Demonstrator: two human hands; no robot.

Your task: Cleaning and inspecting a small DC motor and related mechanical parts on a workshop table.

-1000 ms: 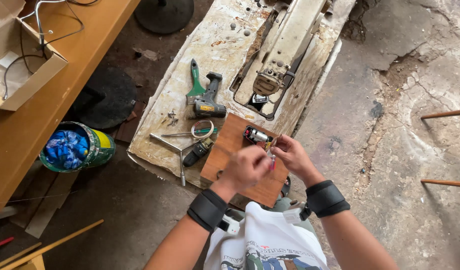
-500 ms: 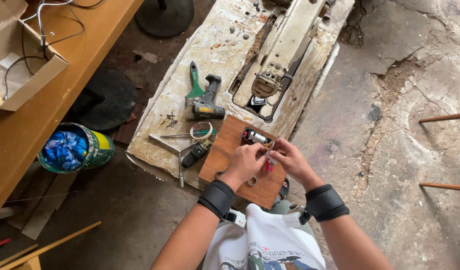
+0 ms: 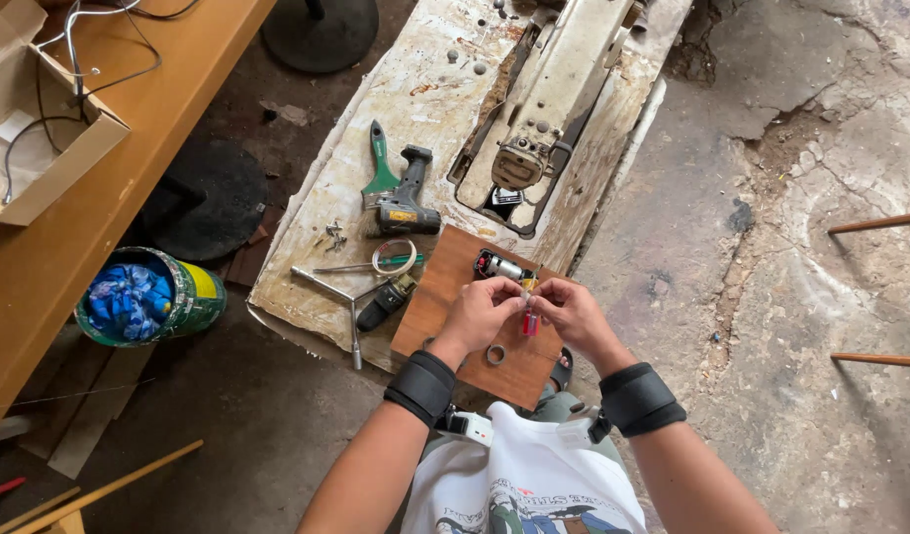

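Now | left hand [image 3: 483, 314], right hand [image 3: 572, 311]: each grip pinching small red-and-yellow part [image 3: 529, 318] | above wooden board [image 3: 445, 297]

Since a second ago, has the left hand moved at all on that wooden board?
Yes, slightly. The left hand has drifted toward the small motor at the far edge of the wooden board, closing on the right hand.
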